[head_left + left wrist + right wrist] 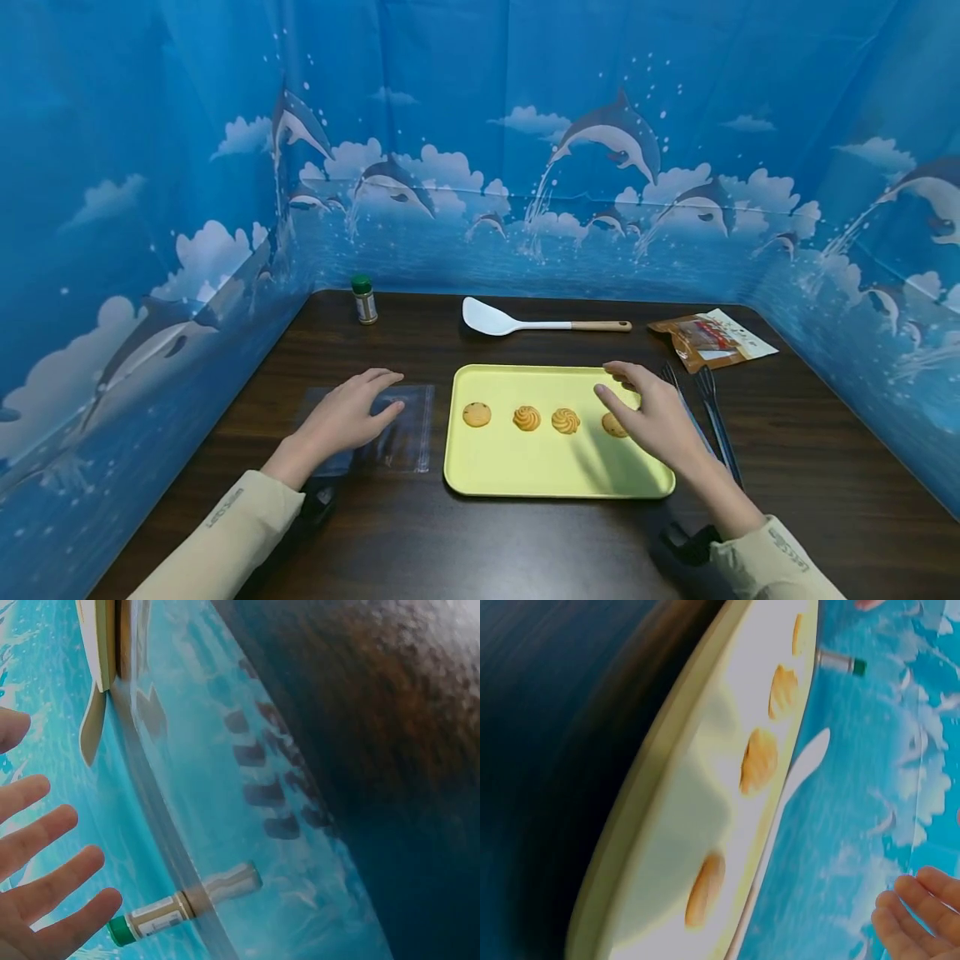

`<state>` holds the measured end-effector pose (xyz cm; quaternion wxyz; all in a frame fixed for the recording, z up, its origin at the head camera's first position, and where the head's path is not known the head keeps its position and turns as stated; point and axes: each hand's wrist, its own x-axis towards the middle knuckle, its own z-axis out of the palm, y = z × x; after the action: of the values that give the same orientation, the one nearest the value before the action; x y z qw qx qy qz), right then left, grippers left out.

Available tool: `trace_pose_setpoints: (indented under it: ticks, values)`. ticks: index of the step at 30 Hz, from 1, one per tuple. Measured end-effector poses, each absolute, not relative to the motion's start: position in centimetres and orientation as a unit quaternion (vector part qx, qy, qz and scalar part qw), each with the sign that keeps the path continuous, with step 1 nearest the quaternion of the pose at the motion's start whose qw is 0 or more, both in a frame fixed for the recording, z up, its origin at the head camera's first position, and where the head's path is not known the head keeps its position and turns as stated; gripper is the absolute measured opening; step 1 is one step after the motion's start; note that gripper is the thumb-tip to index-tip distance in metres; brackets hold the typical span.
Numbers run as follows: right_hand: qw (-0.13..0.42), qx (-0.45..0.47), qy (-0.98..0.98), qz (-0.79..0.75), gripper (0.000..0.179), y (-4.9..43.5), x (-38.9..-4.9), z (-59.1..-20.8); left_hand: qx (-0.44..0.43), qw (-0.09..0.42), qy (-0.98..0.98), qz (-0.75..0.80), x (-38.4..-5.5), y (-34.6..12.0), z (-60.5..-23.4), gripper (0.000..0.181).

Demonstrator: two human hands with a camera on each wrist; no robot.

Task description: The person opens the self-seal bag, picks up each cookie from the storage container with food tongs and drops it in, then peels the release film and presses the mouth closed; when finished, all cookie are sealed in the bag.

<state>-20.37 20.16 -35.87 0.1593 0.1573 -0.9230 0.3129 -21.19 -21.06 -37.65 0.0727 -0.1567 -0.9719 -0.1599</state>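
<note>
My left hand [348,417] hovers with spread, relaxed fingers over a clear plastic bag [408,433] lying flat on the left of the table. In the left wrist view its fingers [56,847] hold nothing. The right hand [656,412], fingers loosely extended, hangs over the right end of a yellow tray [517,471]. On the tray several cookies form a row: a round one [476,414] at the left, two swirled ones [527,418] in the middle, and another round cookie [613,425] partly hidden by the right hand.
Behind the tray lies a white spatula [491,318] with a wooden handle. A green-capped seasoning jar [365,302] stands at the back left. A brown-and-white food packet [712,337] is at the back right, with dark tongs [718,421] in front of it. Dolphin-print curtains [450,125] surround the table.
</note>
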Motion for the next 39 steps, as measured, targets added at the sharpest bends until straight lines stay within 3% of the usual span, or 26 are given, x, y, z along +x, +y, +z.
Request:
trace_pose_setpoints:
  ticks: [21,28,34,39]
  values:
    - [0.082,0.262,-0.904,0.327,0.036,6.7,-22.6,-37.0,-0.152,-0.002,-0.979,-0.134,-22.0,-20.4,-38.7,0.041]
    - [0.04,0.375,-0.897,0.231,0.023,3.1,-22.9,-36.9,-0.16,-0.038,-0.978,-0.13,-21.8,-20.5,-38.7,0.038]
    - [-0.014,0.448,-0.881,0.153,0.026,0.5,-23.2,-36.8,-0.17,-0.051,-0.976,-0.127,-21.7,-20.3,-38.7,0.035]
    - [-0.062,0.457,-0.881,0.102,0.029,-0.9,-23.2,-37.1,-0.168,-0.048,-0.976,-0.131,-21.7,-20.1,-39.0,0.022]
